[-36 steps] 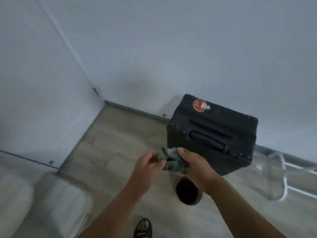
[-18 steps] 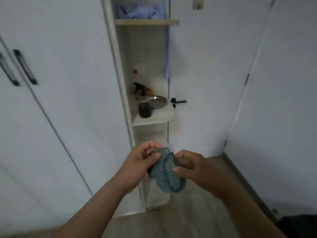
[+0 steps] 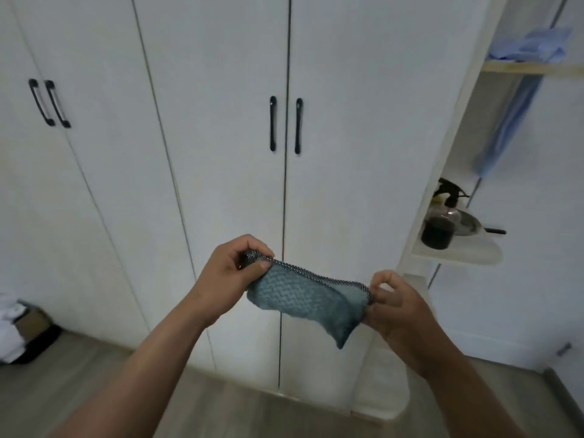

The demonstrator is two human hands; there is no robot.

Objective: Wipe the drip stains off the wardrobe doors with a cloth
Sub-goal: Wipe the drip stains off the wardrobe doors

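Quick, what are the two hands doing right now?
Left hand: closed, pinching one end of the blue cloth.
Right hand: closed, pinching the cloth's other end.

cloth [image 3: 303,298] corner: hidden in left hand [image 3: 227,276] | box [image 3: 31,324]: cut by edge

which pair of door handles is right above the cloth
The middle pair, upright and straight above the cloth. The other pair is far off to the left and looks tilted.
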